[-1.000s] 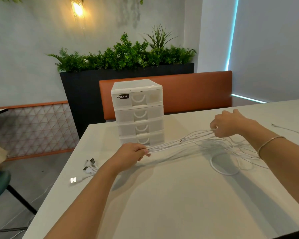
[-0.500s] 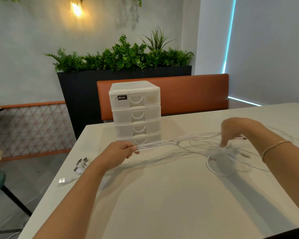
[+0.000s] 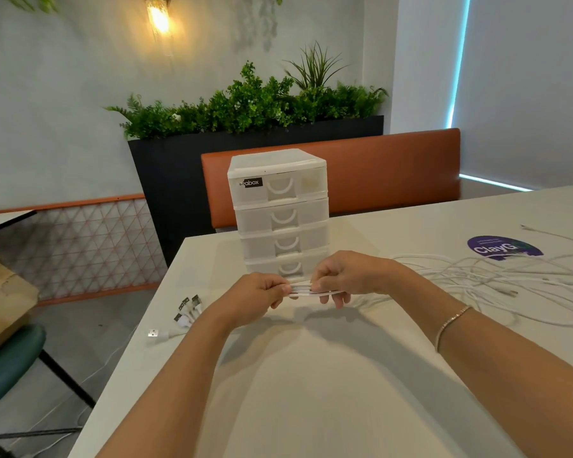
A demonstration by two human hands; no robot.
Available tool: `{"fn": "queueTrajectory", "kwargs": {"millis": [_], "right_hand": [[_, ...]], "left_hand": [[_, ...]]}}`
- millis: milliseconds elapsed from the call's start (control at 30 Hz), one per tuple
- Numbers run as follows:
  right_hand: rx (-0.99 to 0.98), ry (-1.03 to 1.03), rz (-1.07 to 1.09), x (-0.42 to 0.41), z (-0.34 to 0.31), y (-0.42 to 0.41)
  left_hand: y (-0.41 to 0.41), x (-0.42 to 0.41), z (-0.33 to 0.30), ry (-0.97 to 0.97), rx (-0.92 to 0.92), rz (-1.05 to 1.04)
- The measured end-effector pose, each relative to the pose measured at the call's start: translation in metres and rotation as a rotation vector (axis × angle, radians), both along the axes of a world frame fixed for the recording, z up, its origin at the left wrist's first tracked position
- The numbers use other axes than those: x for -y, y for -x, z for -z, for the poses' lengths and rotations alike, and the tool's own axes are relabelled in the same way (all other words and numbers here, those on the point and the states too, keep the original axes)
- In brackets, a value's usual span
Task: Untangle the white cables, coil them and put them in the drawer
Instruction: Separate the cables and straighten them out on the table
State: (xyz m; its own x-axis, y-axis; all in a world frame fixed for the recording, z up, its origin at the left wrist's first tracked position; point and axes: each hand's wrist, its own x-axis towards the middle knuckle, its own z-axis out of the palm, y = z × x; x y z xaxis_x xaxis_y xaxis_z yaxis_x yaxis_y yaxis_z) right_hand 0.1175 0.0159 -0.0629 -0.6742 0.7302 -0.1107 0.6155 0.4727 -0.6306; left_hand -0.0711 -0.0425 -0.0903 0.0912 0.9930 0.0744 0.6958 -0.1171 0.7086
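White plastic USB plugs [image 3: 187, 312] lie left of the drawer unit [image 3: 278, 216], near the table [image 3: 311, 391] edge; I count ~5, maybe 1 hidden. Their leads run under the L wrist.

L hand [image 3: 257, 297]: fingers curled, pinching the bunched white cables [image 3: 303, 290] just in front of the unit's bottom drawer. R hand [image 3: 344, 279]: close beside the L, nearly touching, also pinching the same bunch, thumb on top. Short taut span of approx 3–4 strands between the hands; exact no. not readable.

Rest of cables [image 3: 497, 279] trail right of the unit in a loose tangle on the table, partly over a purple sticker [image 3: 497, 247]. One free end lies further right.

Step in hand (judgement): combing the strands parallel from the plug end. To do it well: keep L as fixed anchor, let the R grip go light enough that strands slide through, run it away toward the tangle, stop at any snag and pick the loop out rather than pull it tight.

Counts: hands 2; drawer unit 1, w/ 4 drawers, all closed; sticker 1; bracelet [image 3: 452, 323] 1, on R wrist. No coil made yet, nothing stowed.
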Motion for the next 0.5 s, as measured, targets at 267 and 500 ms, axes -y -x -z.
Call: {"fn": "queueTrajectory", "kwargs": {"millis": [267,500], "right_hand": [[0.094,-0.072,0.018,0.0,0.003,0.005],[0.168,-0.052,0.026,0.002,0.0,-0.007]], "left_hand": [[-0.003,0.001,0.0,0.011,-0.015,-0.011],[-0.007,0.003,-0.002,0.008,-0.083,-0.002]]}}
